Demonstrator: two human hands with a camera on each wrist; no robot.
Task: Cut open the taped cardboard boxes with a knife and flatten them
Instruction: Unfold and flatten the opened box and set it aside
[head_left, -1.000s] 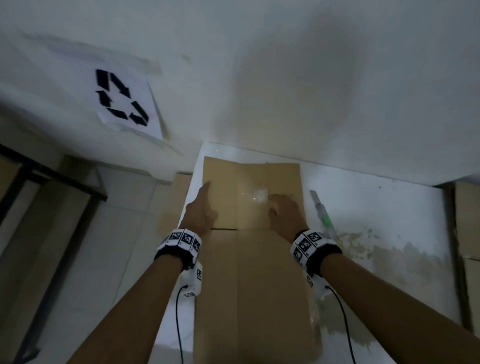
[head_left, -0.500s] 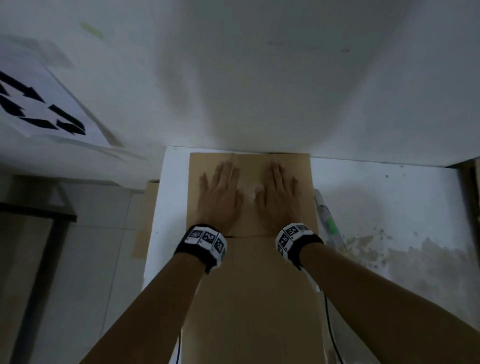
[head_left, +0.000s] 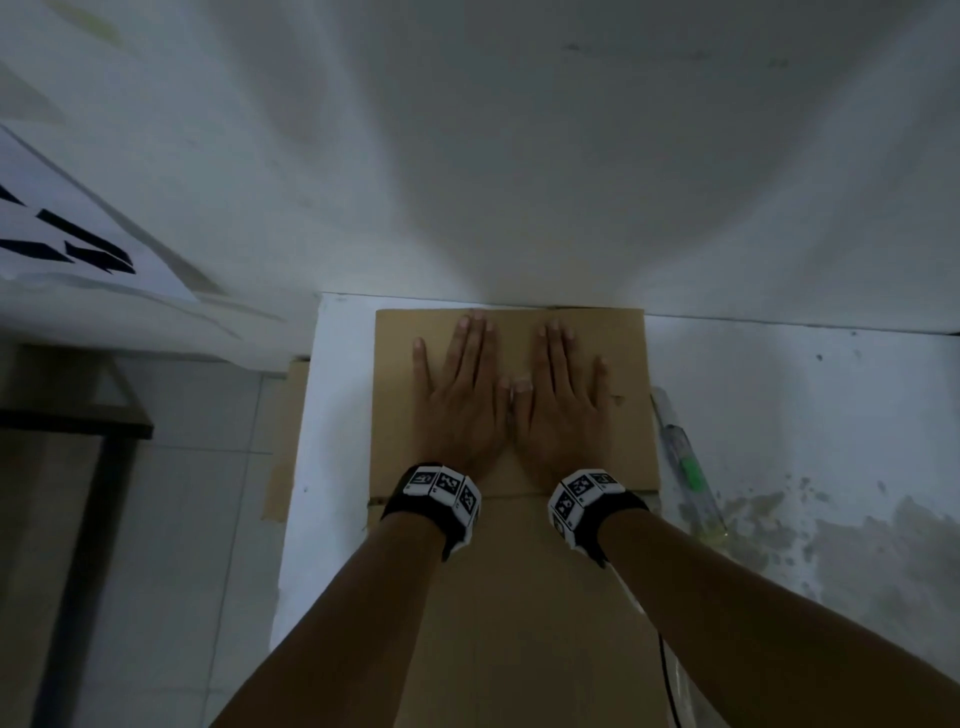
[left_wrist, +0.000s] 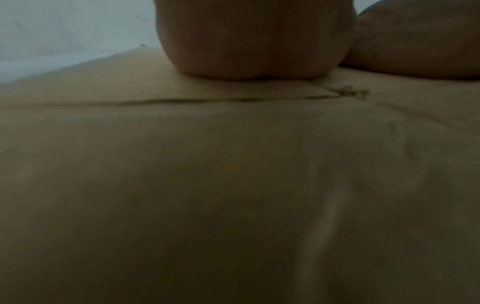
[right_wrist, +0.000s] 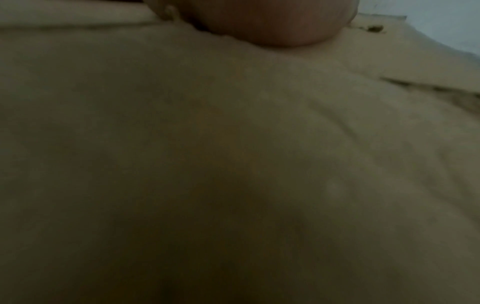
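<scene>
Setting: dim room, white wall (head_left: 519, 156) at the back, pale tiled floor (head_left: 171, 519) on the left.

Counter (head_left: 779, 395): white top, worn and stained toward the right; its far edge meets the wall.

Cardboard box (head_left: 519, 597): brown, lying flat on the counter, running from the near edge to the wall. A fold line crosses it under the wrists; the far panel touches the wall.

Paper sign (head_left: 67, 228): white sheet with black arrow marks, stuck to the wall at far left, only partly in view.

Left hand (head_left: 460, 395): palm down on the far panel of the box, fingers straight and spread; grip released, holding nothing.

Right hand (head_left: 561, 400): palm down just beside the left, thumbs touching; grip released, fingers straight, pressing on the cardboard. The wrist views show only the heels of the palms on the box.

Knife (head_left: 685, 462): slim utility type with a green part, lying on the counter just beside the right edge of the box, untouched.
</scene>
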